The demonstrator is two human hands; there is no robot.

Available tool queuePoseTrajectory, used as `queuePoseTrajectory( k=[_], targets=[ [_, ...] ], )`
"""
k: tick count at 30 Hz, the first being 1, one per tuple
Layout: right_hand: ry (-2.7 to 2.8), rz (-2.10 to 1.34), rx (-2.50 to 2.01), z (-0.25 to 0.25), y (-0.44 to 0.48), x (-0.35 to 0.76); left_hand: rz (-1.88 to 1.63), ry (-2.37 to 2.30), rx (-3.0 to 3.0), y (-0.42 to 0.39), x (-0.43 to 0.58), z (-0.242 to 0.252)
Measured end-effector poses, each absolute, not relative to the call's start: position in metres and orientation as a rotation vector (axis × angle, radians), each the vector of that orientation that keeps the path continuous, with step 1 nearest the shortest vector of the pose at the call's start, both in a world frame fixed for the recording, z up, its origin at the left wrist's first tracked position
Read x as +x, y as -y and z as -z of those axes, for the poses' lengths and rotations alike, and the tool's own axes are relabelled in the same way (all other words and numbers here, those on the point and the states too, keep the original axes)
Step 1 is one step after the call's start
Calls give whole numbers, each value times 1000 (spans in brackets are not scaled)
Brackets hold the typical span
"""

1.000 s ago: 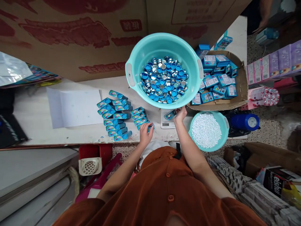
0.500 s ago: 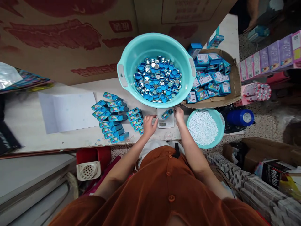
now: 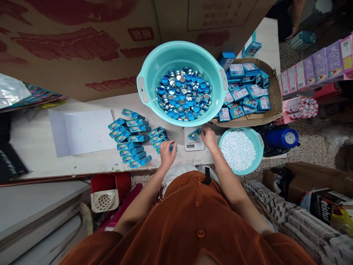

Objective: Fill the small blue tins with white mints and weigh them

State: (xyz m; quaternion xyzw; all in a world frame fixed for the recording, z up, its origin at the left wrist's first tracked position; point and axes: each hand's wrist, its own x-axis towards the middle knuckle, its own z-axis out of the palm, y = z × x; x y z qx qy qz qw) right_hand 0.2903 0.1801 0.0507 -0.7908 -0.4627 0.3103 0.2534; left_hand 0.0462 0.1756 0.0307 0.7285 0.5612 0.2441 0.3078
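Blue case [image 3: 194, 134] lies tilted on the small scale [image 3: 193, 140], pinched at its end by the right hand [image 3: 209, 137]. Left hand [image 3: 167, 151] is closed on another blue case [image 3: 172, 148] at the surface [image 3: 91, 162] edge. A nudge could slide either case off; the big basin of caps [image 3: 182, 82] overhangs the scale and could be bumped.

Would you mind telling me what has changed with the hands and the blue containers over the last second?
The left hand went right to the small scale, then returned to the blue container closing the near row. The right hand stayed at the container on the scale, now gripping its right end. The basin of caps and bowl of white tablets kept their places.
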Motion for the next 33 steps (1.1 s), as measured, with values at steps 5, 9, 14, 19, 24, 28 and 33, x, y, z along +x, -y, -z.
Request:
queuePoseTrajectory(
  k=[5,9,14,19,24,28,33],
  targets=[
    [1330,-815,-2170,-54,-184,288,-651,-1507,1918,-175,43,-33],
    [1364,-737,-2159,-57,-174,296,-675,-1529,1942,-176,40,-34],
    [1185,-512,-2269,-54,-120,337,-647,-1491,2009,-179,44,-37],
    [990,-270,-2556,-29,-50,380,-576,-1335,2111,-189,70,-43],
    [1048,-425,-2612,-4,-24,382,-535,-1226,2212,-204,95,-43],
    [986,-507,-2552,1,-25,377,-411,-1090,2348,-219,110,-41],
    [945,-516,-2501,0,-21,378,-334,-972,2455,-231,123,-37]
  ],
)
